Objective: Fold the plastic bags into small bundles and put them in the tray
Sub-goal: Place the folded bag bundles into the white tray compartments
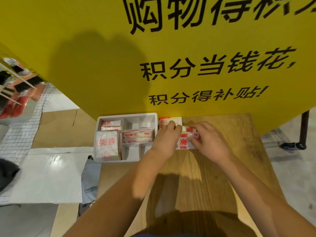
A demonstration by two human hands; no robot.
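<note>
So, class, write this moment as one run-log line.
stage: folding | left hand: holds plastic bag on wooden table | right hand: pinches same bag | tray: folded bundles inside, left of hands

The far board (85, 48) is bright yellow with black characters. The tray (126, 114) is white. The folded bags (106, 145) in it are white with red print and yellow touches, as is the plastic bag (182, 142) on the pale brown, wood-grained bench (196, 177). On the left, a white cloth (25, 127) carries a thin dark grid.

Yellow board (85, 48) close behind tray (127, 114)
</note>
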